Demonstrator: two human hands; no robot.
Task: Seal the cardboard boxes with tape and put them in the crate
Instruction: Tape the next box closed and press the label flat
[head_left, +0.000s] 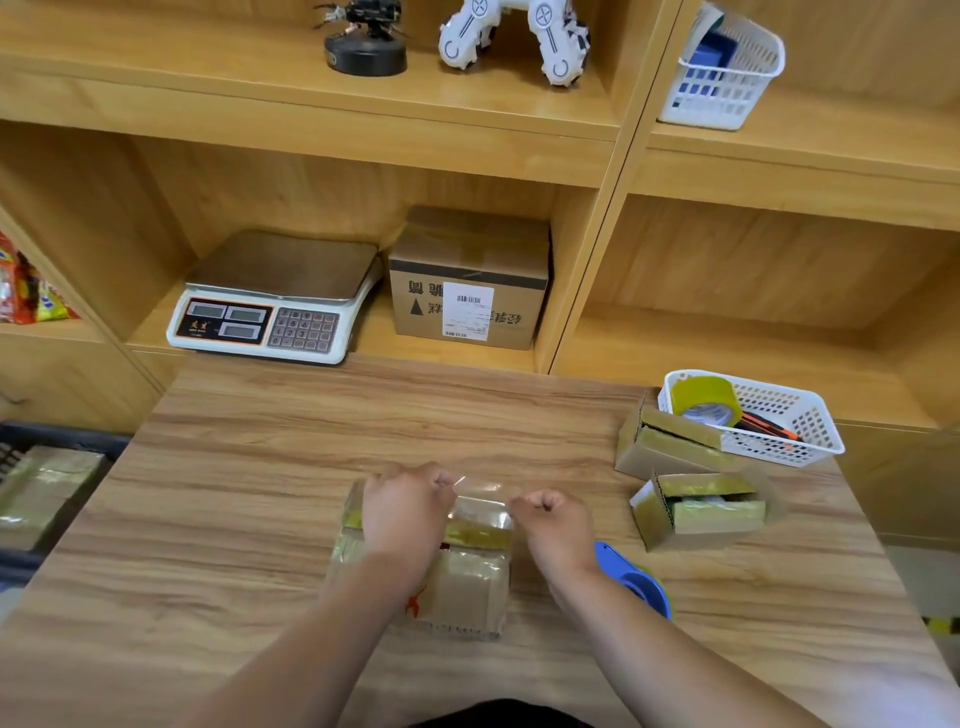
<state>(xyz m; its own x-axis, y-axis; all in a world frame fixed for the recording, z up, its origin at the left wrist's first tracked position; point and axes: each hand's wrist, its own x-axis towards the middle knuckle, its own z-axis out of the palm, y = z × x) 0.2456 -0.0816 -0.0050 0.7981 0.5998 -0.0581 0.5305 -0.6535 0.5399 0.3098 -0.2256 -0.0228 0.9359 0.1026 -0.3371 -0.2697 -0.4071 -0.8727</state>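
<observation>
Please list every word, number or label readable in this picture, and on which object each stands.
"1 2 3" and "5 6": on the scale keypad; the other keys are blurred.
Red brand mark on the scale front: too blurred to read.
Black characters on the shelf box: upside down, not readable.
Text on the white label: barcodes, print too small.
Red print on the box on the table: mostly covered, unreadable.

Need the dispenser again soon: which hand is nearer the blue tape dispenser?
Right. The right hand is just left of the blue tape dispenser, wrist beside it; the left hand is farther left, over the cardboard box. Both pinch a clear tape strip.
</observation>
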